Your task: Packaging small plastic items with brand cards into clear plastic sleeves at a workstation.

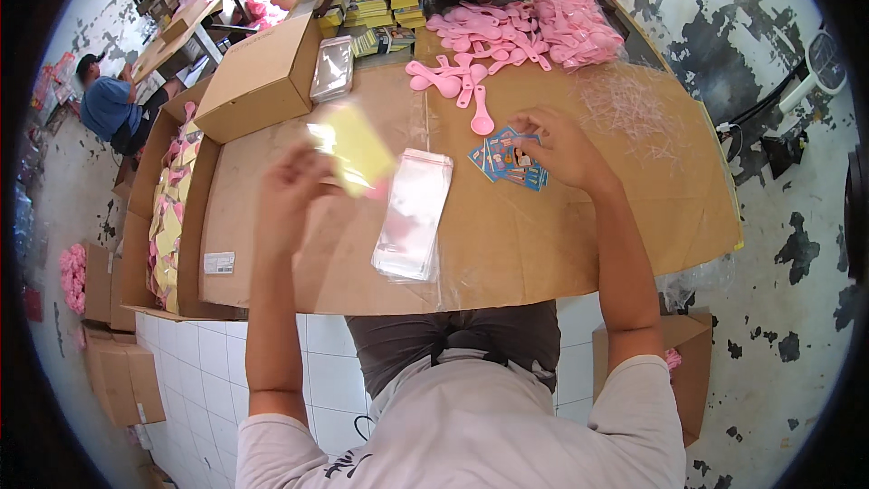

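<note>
I read this as a packing step: my left hand [291,188] lifts a yellow packet [356,147] clear of the desk [543,244], fingers pinched on its lower edge, though motion blur keeps me from seeing the grip finely. The packet hangs just left of the stack of clear bags [415,213], which I take as my landmark at the middle of the desk. Just right of that stack, my right hand [554,143] rests on a small fan of blue printed cards [509,161], fingers curled down onto them as if picking one off; whether one is already pinched I cannot tell. Beyond the stack, toward the far edge, lie loose pink spoons [471,91], with a large heap further back. Well left of the stack, an open carton [195,217] holds more yellow packets. The next move, I judge, calls for separating a single card cleanly and freeing one clear bag.
</note>
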The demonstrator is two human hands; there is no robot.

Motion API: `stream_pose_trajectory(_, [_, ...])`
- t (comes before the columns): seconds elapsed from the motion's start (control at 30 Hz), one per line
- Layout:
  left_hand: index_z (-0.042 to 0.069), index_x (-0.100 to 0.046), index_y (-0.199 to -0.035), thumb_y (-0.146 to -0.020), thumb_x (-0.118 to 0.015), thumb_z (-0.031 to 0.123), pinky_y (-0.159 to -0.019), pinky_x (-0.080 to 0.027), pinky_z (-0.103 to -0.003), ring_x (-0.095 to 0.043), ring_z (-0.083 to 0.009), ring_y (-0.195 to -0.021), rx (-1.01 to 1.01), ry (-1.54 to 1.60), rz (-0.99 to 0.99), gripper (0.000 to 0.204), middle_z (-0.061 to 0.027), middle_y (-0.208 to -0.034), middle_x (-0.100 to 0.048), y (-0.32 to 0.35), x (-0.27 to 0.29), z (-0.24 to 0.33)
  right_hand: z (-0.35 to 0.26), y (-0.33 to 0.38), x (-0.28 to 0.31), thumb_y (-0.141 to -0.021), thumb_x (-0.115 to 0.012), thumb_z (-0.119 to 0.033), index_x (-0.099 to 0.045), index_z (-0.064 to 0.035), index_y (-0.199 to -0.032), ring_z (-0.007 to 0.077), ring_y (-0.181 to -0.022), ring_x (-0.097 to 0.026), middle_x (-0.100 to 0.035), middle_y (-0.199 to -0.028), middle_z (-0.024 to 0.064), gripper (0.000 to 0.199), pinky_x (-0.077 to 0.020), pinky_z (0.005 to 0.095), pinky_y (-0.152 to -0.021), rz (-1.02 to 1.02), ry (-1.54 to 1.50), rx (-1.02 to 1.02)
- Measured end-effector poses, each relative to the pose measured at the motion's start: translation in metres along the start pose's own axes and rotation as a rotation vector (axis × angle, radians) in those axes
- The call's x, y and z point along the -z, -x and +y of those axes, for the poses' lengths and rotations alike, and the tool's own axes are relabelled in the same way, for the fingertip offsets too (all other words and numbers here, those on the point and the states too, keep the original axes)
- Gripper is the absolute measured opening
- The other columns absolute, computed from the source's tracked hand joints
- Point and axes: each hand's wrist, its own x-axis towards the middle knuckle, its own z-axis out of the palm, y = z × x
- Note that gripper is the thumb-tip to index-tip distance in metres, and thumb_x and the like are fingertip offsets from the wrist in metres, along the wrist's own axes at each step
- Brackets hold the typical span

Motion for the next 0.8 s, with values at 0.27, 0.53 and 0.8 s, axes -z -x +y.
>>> stream_pose_trajectory(0.27, [0.003, -0.039, -0.151, -0.103, -0.056, 0.031, -0.104, -0.048, -0.035, -0.059, -0.0219, -0.125, -0.253, 0.282, 0.261, 0.059, -0.0150, -0.150, -0.052, 0.005, 0.047, 0.005, 0.019, 0.008, 0.005, -0.083, -0.076, -0.013, -0.068, 0.0011, -0.116, 0.0318, -0.104, -0.062, -0.064, -0.109, 0.0152, 0.037, -0.0500, 0.0414, -0.091, -0.002, 0.393, 0.114])
stream_pose_trajectory(0.53, [-0.004, -0.070, -0.112, -0.082, -0.082, 0.030, -0.070, -0.054, -0.032, -0.068, -0.0197, -0.076, -0.008, -1.068, -0.203, 0.047, -0.0105, -0.088, -0.072, -0.027, -0.061, -0.025, 0.014, -0.001, 0.008, -0.081, -0.076, 0.000, -0.066, 0.0025, -0.107, 0.0259, -0.096, -0.065, -0.065, -0.101, 0.0122, 0.028, -0.0514, 0.0372, -0.087, -0.041, 0.138, -0.059])
stream_pose_trajectory(0.8, [-0.004, -0.070, -0.113, -0.080, -0.085, 0.026, -0.073, -0.055, -0.033, -0.066, -0.0186, -0.077, 0.053, -0.931, -0.168, 0.047, -0.0119, -0.091, -0.070, -0.027, -0.059, -0.027, -0.029, 0.012, -0.027, -0.096, -0.066, -0.011, -0.067, -0.0009, -0.112, 0.0136, -0.090, -0.064, -0.070, -0.100, 0.0073, 0.019, -0.0524, 0.0329, -0.080, -0.495, -0.404, -0.020])
